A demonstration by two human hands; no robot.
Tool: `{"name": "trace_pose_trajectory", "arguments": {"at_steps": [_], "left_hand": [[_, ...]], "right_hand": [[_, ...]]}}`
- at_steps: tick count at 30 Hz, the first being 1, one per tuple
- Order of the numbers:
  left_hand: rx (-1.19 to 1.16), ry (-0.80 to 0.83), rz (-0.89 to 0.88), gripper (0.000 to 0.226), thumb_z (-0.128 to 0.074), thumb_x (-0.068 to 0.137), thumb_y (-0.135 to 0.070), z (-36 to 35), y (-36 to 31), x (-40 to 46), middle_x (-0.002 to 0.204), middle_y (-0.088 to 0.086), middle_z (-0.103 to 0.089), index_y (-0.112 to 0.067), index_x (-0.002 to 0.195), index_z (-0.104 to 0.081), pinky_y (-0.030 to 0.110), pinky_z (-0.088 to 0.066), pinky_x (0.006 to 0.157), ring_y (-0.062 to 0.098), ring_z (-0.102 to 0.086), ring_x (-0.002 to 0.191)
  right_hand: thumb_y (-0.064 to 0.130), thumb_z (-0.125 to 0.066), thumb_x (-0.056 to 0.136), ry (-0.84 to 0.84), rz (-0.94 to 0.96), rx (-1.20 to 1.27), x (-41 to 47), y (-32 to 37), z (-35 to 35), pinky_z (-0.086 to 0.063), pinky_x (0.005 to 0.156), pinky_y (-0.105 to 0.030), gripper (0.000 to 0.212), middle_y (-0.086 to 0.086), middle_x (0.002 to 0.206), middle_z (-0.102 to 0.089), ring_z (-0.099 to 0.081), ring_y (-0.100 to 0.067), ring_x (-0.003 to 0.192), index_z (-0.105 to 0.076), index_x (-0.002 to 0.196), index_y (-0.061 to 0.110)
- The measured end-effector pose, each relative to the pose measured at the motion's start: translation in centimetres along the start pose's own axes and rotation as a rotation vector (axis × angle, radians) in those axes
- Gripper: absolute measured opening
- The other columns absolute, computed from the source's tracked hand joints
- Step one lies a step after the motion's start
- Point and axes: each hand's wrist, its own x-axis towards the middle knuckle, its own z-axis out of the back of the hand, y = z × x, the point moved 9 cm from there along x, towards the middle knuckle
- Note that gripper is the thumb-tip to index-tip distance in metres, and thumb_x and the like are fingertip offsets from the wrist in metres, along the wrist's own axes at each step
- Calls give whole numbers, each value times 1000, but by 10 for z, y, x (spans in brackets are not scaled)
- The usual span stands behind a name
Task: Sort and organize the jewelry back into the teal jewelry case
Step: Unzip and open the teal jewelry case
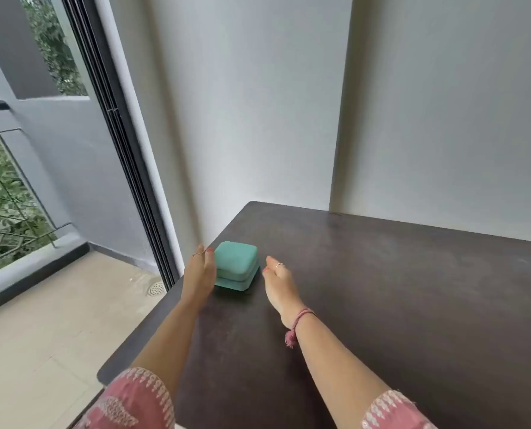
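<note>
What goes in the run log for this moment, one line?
case: closed, near table corner | left hand: open, at its side | right hand: open, apart | loose jewelry: none seen

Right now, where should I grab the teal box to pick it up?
Grip the teal box by its two flat side walls, one hand from each side. It sits closed and flat near the table corner, and the left hand and right hand already flank it.

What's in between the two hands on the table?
The closed teal jewelry case sits between the left hand and right hand, seen in the head view.
</note>
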Motion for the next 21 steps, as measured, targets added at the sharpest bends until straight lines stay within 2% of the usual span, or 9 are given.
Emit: {"name": "trace_pose_trajectory", "arguments": {"at_steps": [2,4,5,7,9,11,14,17,21], "left_hand": [[-53,-22,51,41,-31,98,-28,3,7,5,102,14,-61,4,107,-56,41,-39,83,34,-53,104],[-116,14,123,37,-33,96,-28,0,16,7,86,8,-55,0,88,-56,38,-34,72,30,-50,87],[-148,27,156,35,-35,93,-30,-2,20,9,83,6,-53,-4,83,-55,38,-34,71,27,-48,82],[-201,42,197,31,-37,88,-35,-5,28,13,82,4,-52,-10,80,-54,37,-33,70,24,-45,78],[-212,60,215,29,-38,88,-35,-8,30,14,80,4,-51,-12,80,-55,36,-34,70,22,-44,76],[-229,65,222,25,-40,88,-32,-9,30,14,79,3,-50,-14,81,-55,35,-33,69,20,-43,75],[-272,61,225,21,-42,86,-31,-9,28,13,78,4,-45,-15,79,-53,35,-30,68,20,-40,74],[-310,54,222,23,-44,88,-31,-8,23,10,78,3,-45,-14,80,-56,34,-30,69,20,-39,74],[-388,64,231,26,-48,91,-28,-10,12,7,86,3,-53,-9,91,-66,32,-38,71,19,-46,78]], "right_hand": [[8,-34,98,7,1,2,1,2,-8,-28,108,-26,45,1,140,-47,-42,-14,129,-40,142,6],[8,-35,94,20,6,-5,6,-3,-18,-38,94,-29,39,2,123,-59,-50,-16,111,-54,128,12],[9,-35,93,19,12,-3,9,-5,-22,-40,91,-30,38,-1,121,-62,-53,-18,108,-56,124,13],[11,-36,91,18,3,11,14,-9,-28,-40,99,-32,43,-3,129,-59,-52,-22,117,-54,130,14],[10,-36,94,23,-21,38,17,-10,-32,-33,110,-32,48,0,142,-48,-43,-20,131,-42,142,12],[10,-36,97,18,-32,46,19,-12,-32,-27,115,-31,51,0,149,-39,-36,-17,138,-33,148,10],[15,-36,96,31,-51,41,18,-12,-36,-28,116,-34,52,1,150,-39,-36,-17,137,-32,148,13],[26,-38,88,29,-57,113,27,-23,-36,-31,115,-39,60,1,149,-42,-41,-18,135,-35,147,18],[18,-40,93,6,-37,177,21,-16,-17,-32,115,-38,54,3,146,-44,-42,-13,133,-35,146,14]]}}
